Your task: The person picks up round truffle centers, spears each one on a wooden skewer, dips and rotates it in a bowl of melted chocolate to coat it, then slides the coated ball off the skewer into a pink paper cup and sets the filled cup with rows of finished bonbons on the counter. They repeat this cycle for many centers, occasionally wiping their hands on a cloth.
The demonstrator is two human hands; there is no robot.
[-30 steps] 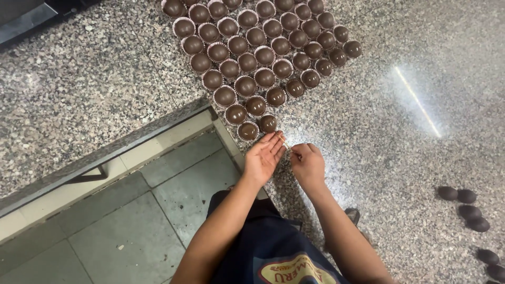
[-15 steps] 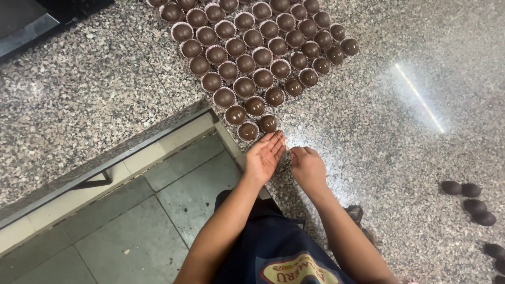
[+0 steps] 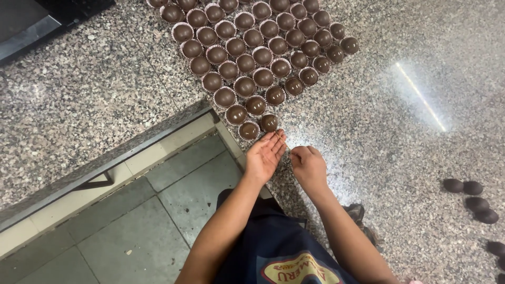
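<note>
At the far left we see a black appliance with a metal edge (image 3: 47,21) resting on the speckled grey granite counter (image 3: 79,100); below it the counter's edge drops away to a floor of grey-green tiles (image 3: 131,226). Moving right, a tight cluster of round dark-brown chocolate domes in pale paper cups (image 3: 252,47) lies on the granite in slanting rows, narrowing toward us to a last pair; the nearest chocolate dome in its paper cup (image 3: 269,122) sits at the tip of that cluster, just beside its neighbour (image 3: 249,130).

Our left hand (image 3: 264,155) lies palm-up with its fingers spread and straight, holding nothing that we can make out; its fingertips (image 3: 279,138) reach to just below the nearest dome, very near it, though we cannot tell whether they touch the paper cup. Just to the right, our right hand (image 3: 309,165) rests on the granite with its fingers curled inward and pressed together; whether it pinches anything is hidden by the knuckles, so we cannot tell. The two hands are close but apart; both bare forearms run back to a dark blue apron with a yellow and red badge (image 3: 286,257).

Further right a bright streak of reflected light (image 3: 421,97) crosses the polished stone; at the far right edge a few loose dark chocolate pieces without cups (image 3: 471,194) lie well apart from the hands.
</note>
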